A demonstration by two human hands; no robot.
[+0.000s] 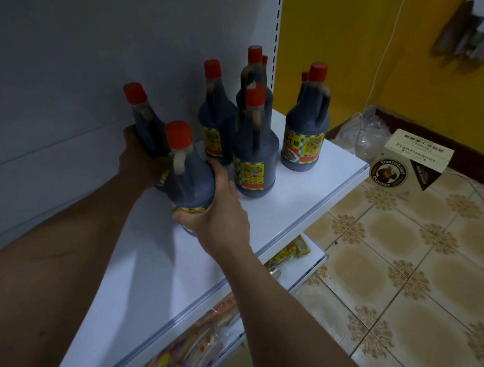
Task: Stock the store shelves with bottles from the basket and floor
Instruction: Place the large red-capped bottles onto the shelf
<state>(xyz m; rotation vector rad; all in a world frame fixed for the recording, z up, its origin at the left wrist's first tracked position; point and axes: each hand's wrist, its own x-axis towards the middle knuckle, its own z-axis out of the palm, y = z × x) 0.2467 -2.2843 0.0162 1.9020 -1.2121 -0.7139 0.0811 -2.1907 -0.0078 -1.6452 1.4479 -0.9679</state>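
Observation:
Several dark sauce bottles with red caps and yellow labels stand on a white shelf (303, 191). My left hand (139, 159) grips one tilted bottle (147, 119) near the shelf's back panel. My right hand (220, 212) is wrapped around the lower body of another bottle (189, 176), tilted just in front of the first. To the right stand three upright bottles: one at the back (217, 119), one in front (254, 153) and one near the shelf's right end (305, 133). More caps show behind them. No basket is in view.
A lower shelf (306, 279) holds packaged snacks in clear wrappers. On the tiled floor (397, 257) at the right sits a Franziskaner cardboard box (411, 161), with crumpled clear plastic (366, 135) and a white cable against the yellow wall.

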